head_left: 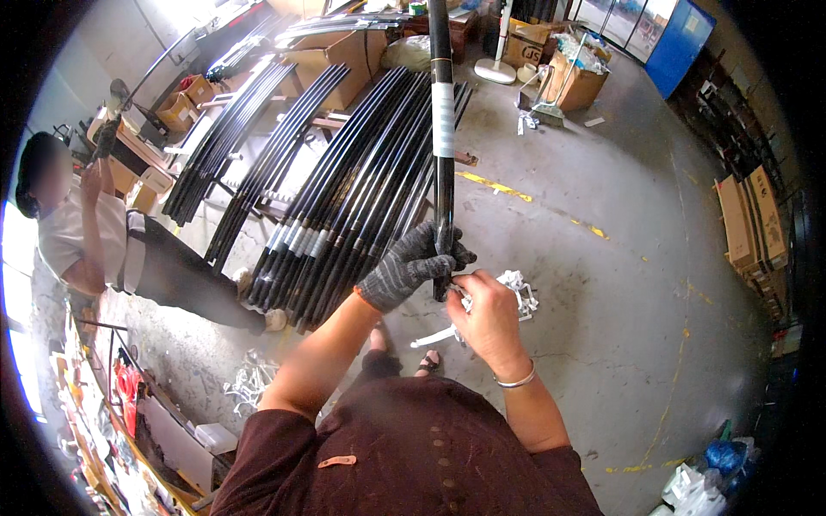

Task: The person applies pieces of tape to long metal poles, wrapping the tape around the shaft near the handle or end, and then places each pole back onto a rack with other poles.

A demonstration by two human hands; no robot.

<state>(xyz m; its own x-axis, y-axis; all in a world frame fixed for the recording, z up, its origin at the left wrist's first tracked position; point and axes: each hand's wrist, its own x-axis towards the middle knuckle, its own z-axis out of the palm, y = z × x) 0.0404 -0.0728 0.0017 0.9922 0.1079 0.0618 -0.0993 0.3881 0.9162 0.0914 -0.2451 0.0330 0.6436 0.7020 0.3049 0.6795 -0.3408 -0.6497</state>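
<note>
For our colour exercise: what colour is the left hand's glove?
The glove is mottled dark grey, orange at the cuff (head view).

A blue door panel (pixel 681 47) stands at the upper right, with an open cardboard box (pixel 578 84) and a long-handled dustpan (pixel 547 112) well apart from it on the grey floor (pixel 628 284). Tall cartons (pixel 750 219) stand along the right side, above a blue plastic bag (pixel 724 456). At the left, a co-worker (pixel 82 236) wears a pale shirt and dark trousers.
</note>
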